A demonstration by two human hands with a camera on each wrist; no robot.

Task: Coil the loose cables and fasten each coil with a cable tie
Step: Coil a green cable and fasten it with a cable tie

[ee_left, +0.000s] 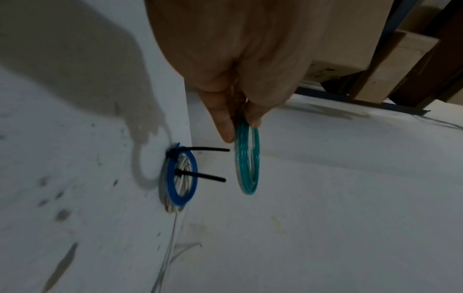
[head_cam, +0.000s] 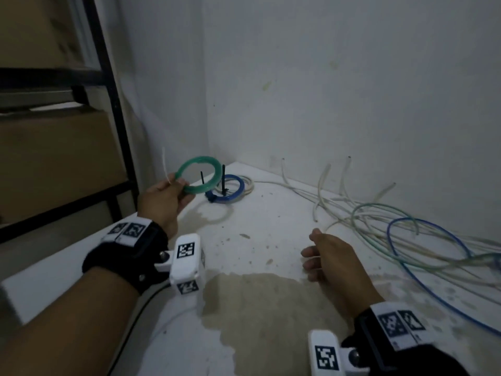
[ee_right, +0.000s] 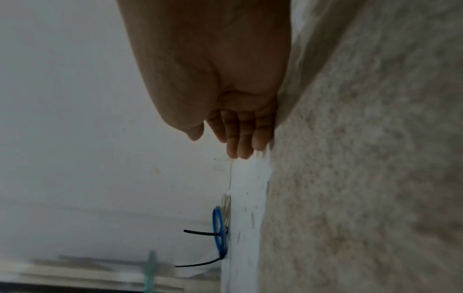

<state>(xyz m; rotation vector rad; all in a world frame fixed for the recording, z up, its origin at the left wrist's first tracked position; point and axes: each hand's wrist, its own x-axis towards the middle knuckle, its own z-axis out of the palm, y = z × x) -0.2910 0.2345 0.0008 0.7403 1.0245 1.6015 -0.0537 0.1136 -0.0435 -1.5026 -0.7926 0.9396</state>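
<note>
My left hand (head_cam: 185, 189) holds a green cable coil (head_cam: 199, 173) upright above the table's far left corner. In the left wrist view the green coil (ee_left: 246, 158) is pinched between thumb and fingers (ee_left: 225, 126). A thin white tie tail (head_cam: 165, 165) sticks up beside that hand. Just behind, a blue coil (head_cam: 230, 188) lies on a white coil (head_cam: 248, 185), with black cable ties (head_cam: 223, 180) standing up. Loose white, green and blue cables (head_cam: 393, 226) sprawl at the right. My right hand (head_cam: 310, 245) hovers low over the table, fingers loosely curled, holding nothing.
The white table (head_cam: 271, 213) carries a large brown stain (head_cam: 271, 308) near me. White walls meet in a corner behind the coils. A black metal rack (head_cam: 119, 126) with cardboard boxes (head_cam: 54, 158) stands close on the left.
</note>
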